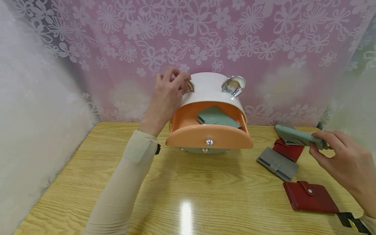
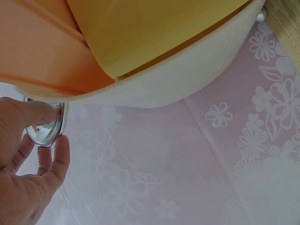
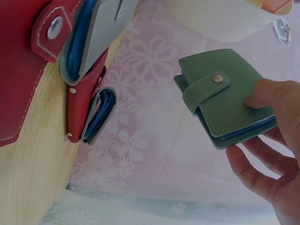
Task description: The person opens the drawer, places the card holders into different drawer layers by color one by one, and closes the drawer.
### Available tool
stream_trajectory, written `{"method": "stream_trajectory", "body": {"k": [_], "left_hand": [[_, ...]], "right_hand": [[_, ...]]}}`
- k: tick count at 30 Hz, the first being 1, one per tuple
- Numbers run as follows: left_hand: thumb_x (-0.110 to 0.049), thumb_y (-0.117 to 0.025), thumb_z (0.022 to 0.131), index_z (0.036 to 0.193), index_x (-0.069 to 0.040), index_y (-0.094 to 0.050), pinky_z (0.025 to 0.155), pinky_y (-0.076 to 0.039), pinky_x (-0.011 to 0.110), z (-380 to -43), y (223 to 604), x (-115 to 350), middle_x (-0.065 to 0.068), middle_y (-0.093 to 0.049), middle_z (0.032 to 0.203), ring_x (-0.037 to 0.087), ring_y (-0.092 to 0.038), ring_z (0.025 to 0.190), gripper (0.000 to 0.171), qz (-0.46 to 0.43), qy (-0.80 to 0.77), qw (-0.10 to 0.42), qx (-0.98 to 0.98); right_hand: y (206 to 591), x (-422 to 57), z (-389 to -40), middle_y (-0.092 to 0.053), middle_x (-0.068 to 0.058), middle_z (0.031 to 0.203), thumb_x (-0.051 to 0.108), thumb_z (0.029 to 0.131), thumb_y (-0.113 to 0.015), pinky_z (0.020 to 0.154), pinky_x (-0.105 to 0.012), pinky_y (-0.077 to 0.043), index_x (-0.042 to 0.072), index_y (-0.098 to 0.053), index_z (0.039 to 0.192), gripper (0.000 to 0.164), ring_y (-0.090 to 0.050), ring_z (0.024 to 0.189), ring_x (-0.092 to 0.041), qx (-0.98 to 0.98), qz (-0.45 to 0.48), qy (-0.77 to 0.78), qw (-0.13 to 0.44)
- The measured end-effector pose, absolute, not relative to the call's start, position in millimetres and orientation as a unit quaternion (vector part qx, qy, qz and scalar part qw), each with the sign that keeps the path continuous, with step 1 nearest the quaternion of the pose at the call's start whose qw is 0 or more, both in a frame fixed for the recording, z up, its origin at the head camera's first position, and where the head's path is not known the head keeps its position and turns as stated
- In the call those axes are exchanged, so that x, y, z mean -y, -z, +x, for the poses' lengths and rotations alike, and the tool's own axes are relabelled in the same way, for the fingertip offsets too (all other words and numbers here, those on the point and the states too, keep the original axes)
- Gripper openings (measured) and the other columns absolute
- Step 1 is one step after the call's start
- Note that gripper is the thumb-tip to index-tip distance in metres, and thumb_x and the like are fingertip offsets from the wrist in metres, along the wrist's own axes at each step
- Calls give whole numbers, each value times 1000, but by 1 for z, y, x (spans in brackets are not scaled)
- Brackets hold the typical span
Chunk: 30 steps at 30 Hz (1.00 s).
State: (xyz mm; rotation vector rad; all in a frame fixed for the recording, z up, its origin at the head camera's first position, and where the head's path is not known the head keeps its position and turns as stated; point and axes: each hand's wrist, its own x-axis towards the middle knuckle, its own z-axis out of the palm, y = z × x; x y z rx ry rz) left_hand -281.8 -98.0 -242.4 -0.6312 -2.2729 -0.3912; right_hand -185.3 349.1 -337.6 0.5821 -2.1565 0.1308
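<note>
A white storage box [image 1: 210, 86] with silver ears stands at the back of the table, its orange drawer [image 1: 188, 137] pulled out. Inside the drawer lies a pale green wallet [image 1: 218, 117]. My left hand [image 1: 167, 94] pinches the box's left silver ear [image 2: 47, 133], thumb on one face and fingers behind it. Off to the right, my right hand [image 1: 346, 160] holds a green snap wallet [image 3: 229, 93] by its edge, thumb on top and fingers beneath. In the head view this wallet is seen nearly edge-on, above the other wallets.
On the table's right side lie a red snap wallet [image 1: 312, 197], a grey wallet [image 1: 277, 163] and a second red wallet [image 1: 289, 150]. Another greyish wallet [image 3: 101, 115] sits behind them. A flowered pink curtain [image 1: 176, 39] hangs right behind the box.
</note>
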Motion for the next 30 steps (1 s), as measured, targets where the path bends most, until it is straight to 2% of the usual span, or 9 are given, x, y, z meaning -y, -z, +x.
{"method": "stream_trajectory", "body": {"k": [8,14,22,27,30], "left_hand": [[-2,-61,98,123,-14,-61,98,-39,43,-280,242,99,13,-49,118,28,-56,99,27,-244,154,358,888],[-1,-61,98,122,-14,-62,96,-39,43,-280,242,99,13,-50,117,28,-56,98,27,-247,158,361,885],[0,-61,98,122,-14,-62,95,-41,42,-280,243,99,13,-49,118,28,-56,99,28,-244,170,359,885],[-1,-60,98,123,-15,-62,96,-41,42,-280,242,99,13,-50,119,28,-56,100,28,-240,168,356,887],[-2,-60,99,124,-16,-62,96,-44,41,-280,242,98,12,-50,121,29,-54,103,29,-237,168,351,890]], "right_hand": [[336,-342,-181,-67,-23,90,63,103,-32,63,-26,-38,-5,-69,102,77,-59,65,-36,855,236,-87,455],[329,-336,-175,-66,-27,94,59,105,-32,71,-22,-38,-9,-67,104,76,-59,69,-34,860,240,-79,443],[328,-326,-177,-68,-27,91,56,106,-40,83,0,-31,-11,-69,102,73,-57,66,-34,829,257,-112,485],[325,-320,-175,-68,-27,92,53,107,-40,76,-8,-37,-11,-69,100,71,-58,66,-34,821,261,-104,497],[324,-316,-175,-67,-29,91,51,107,-44,82,-5,-38,-12,-68,99,68,-59,66,-37,809,270,-117,508]]}}
